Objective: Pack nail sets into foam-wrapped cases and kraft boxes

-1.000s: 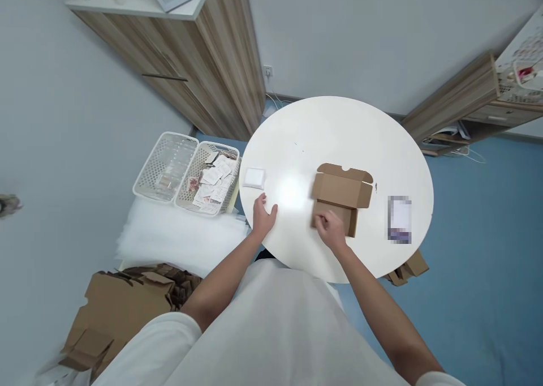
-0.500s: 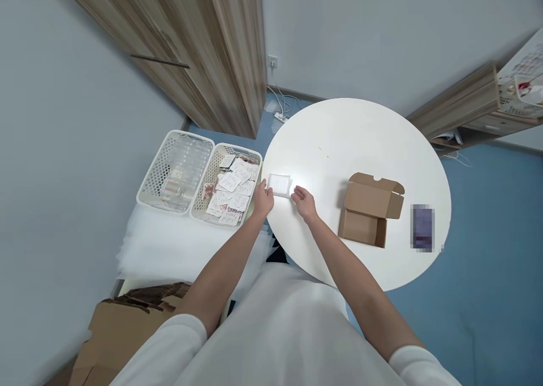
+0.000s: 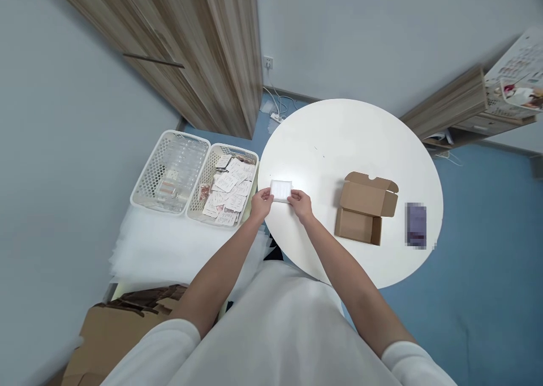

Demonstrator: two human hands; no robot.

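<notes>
Pinching 1 packet [image 3: 281, 189], hands [image 3: 262, 204] [image 3: 301, 205] sit between 2 baskets [image 3: 144, 189] [image 3: 195, 207] and 1 box [image 3: 363, 197].

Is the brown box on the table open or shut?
Open: the lid of the brown box is folded back and its inside shows.

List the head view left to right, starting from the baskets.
White perforated basket of clear containers, white perforated basket of cards, left hand, white rectangular packet, right hand, brown cardboard box, pixelated purple rectangle.
</notes>
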